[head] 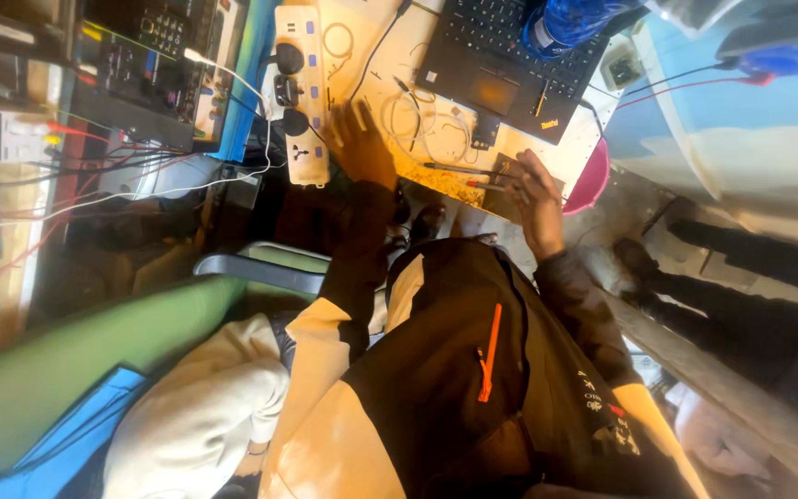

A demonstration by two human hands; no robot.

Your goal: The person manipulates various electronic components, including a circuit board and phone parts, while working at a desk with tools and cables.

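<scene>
On a cluttered pale workbench (436, 185) beside blue walls, one black laptop (501, 65), one white power strip (297, 92) and a loose white cable (427, 125) lie. Right hand (533, 199) pinches two probes (468, 176) over a small board (510, 171); left hand (362, 139) hovers open, blurred.

Glossy white plastic power strip (299, 92), matt black laptop (501, 65), scuffed pale wooden table (399, 55)
</scene>
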